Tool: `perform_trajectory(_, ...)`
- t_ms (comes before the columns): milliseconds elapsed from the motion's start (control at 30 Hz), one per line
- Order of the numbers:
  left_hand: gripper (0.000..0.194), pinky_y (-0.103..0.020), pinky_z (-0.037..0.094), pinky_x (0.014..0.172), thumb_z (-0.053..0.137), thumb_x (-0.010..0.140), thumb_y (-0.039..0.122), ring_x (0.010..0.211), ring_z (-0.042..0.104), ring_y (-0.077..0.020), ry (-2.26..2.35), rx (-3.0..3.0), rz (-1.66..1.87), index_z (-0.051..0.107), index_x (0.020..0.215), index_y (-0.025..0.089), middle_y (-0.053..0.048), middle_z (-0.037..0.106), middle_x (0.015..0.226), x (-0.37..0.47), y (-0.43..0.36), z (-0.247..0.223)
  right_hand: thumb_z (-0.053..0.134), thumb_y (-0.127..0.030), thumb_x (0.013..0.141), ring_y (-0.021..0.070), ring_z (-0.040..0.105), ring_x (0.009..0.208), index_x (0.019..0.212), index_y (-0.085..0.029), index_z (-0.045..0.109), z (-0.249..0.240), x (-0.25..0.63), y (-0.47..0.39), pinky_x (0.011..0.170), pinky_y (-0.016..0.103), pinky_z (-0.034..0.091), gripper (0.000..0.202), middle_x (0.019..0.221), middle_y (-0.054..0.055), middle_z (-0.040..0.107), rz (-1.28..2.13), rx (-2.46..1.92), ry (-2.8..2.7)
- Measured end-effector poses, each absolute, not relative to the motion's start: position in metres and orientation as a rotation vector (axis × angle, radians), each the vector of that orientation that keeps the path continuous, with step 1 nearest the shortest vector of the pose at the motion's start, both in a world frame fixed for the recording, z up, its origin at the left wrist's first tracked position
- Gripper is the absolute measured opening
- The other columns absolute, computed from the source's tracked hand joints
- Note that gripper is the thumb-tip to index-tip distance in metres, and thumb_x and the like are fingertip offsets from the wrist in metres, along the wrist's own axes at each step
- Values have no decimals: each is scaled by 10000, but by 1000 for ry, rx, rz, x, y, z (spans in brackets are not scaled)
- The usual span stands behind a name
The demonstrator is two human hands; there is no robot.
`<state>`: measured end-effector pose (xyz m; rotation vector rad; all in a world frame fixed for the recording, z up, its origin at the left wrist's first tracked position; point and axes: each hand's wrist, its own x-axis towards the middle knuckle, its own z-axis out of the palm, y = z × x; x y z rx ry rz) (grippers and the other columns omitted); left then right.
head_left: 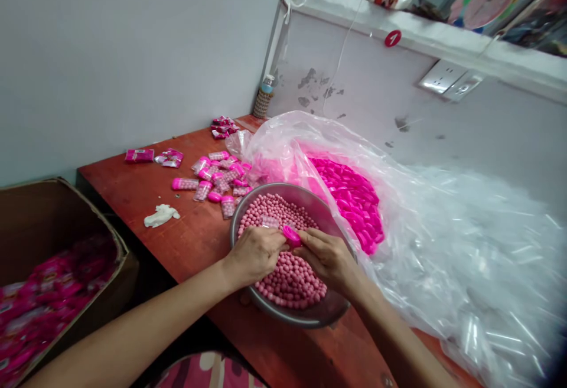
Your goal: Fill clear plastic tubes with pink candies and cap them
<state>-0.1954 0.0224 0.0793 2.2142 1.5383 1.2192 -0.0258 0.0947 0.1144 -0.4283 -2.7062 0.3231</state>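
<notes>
Both my hands meet over a grey metal bowl (239, 240) of pink beads (295, 284). A bright pink cap (291, 235) sits between the fingertips, pinched by my right hand (330, 255). My left hand (257, 255) is closed, palm down, around a small clear plastic bottle (270, 221); only part of it shows past the fingers, and its contents are hard to make out. To the left of the bowl lie several filled bottles with pink caps (221, 175). Right behind the bowl, a clear plastic bag (283, 125) holds a heap of pink caps (348, 199).
A large bag of clear empty bottles (478, 246) covers the right of the red table (137, 190). Pink packets (140, 156) and a crumpled white tissue (162, 215) lie leftward. A cardboard box (121, 246) of pink packets stands at the lower left. A shelf (398, 19) runs above.
</notes>
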Motion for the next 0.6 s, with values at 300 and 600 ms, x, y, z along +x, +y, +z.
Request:
perform_trajectory(300,183,-224,424,647,530,794,208,672,608,-154,1197,1815,1191,684,704,169,-11,690,703,-189,33,90,606,-279,737,285,328,1255,1354,-204,264,162,-31,101,937,426,388,708,1391,120,327,-214,-373,-2993)
perform_trajectory(600,205,-242,440,680,526,761,200,768,588,-170,1155,1247,1406,661,902,137,-38,660,815,-196,39,83,523,-317,821,228,567,916,1126,-146,516,157,-34,110,766,364,482,349,997,115,619,-294,-441,-2856)
